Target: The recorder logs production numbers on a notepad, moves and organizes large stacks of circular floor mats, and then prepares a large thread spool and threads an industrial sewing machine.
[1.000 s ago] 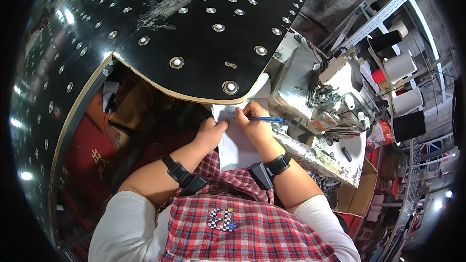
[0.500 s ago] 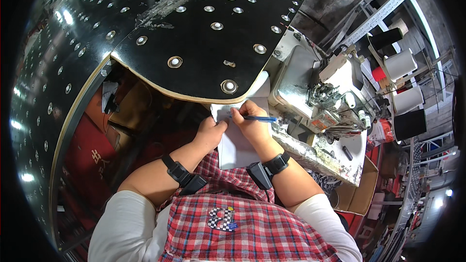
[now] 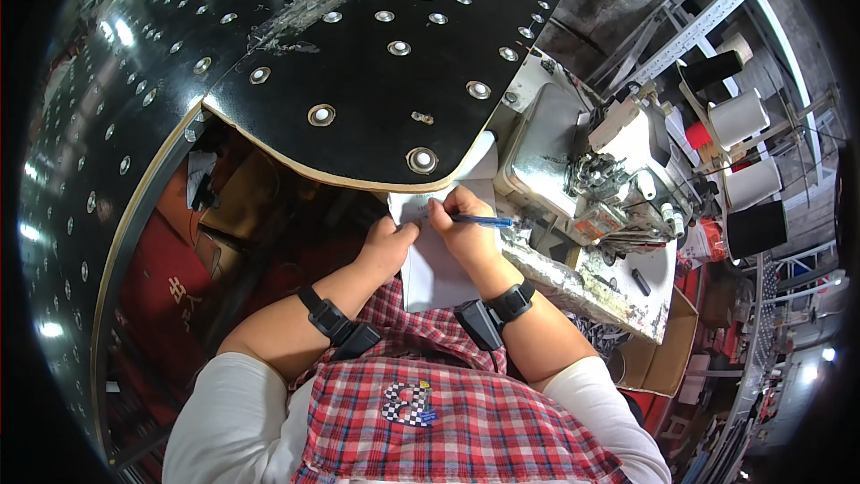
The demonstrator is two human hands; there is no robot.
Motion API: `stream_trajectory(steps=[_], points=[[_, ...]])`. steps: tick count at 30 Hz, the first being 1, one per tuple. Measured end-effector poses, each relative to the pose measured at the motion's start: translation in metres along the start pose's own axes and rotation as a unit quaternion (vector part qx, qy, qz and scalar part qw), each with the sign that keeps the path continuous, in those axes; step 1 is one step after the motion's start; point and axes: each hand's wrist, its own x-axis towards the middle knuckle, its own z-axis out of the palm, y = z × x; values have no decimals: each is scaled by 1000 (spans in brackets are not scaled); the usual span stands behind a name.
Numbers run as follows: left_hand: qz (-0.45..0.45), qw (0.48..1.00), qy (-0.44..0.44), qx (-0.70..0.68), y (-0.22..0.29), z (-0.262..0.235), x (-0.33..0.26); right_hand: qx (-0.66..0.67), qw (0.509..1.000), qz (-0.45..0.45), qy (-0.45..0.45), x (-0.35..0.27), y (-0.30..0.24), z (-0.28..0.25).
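Observation:
A white paper notebook (image 3: pixel 434 273) lies open in front of me, just beyond my plaid apron and close to the edge of the black table. Along its left side my left hand (image 3: pixel 387 246) grips the page, with the thumb on top and the other fingers mostly hidden. My right hand (image 3: pixel 464 231) is closed round a blue pen (image 3: pixel 484 220), whose back end sticks out to the right. The pen's tip is at the upper part of the page, masked by my fingers. Small marks show on the paper there.
A black tabletop (image 3: pixel 358 125) with rows of metal ball rollers fills the far left and middle. At right stands a sewing machine (image 3: pixel 627 148) on a worn white table, with thread cones (image 3: pixel 739 119) behind it. A cardboard box (image 3: pixel 661 354) sits below that table.
Almost nothing differs. The pen and my right hand have shifted very slightly, while my left hand stays on the notebook.

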Motion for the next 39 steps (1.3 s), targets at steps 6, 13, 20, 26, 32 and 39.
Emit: stream_trajectory(steps=[6, 13, 20, 26, 32, 39], points=[[-5, 1000, 4, 17, 2, 0, -1, -12, 1000, -18, 9, 0, 1, 2], [0, 1000, 3, 16, 6, 2, -3, -2, 1000, -13, 19, 0, -1, 1], [-7, 999, 14, 33, 2, 1, -1, -32, 999, -12, 1, -1, -1, 0], [17, 1000, 7, 0, 2, 2, -1, -16, 1000, -16, 8, -1, -2, 1], [7, 1000, 14, 21, 4, 2, -2, 0, 1000, -1, 8, -1, -6, -1], [-1, 1000, 0, -1, 5, 2, -3, 2, 1000, -3, 11, -1, -3, 0]])
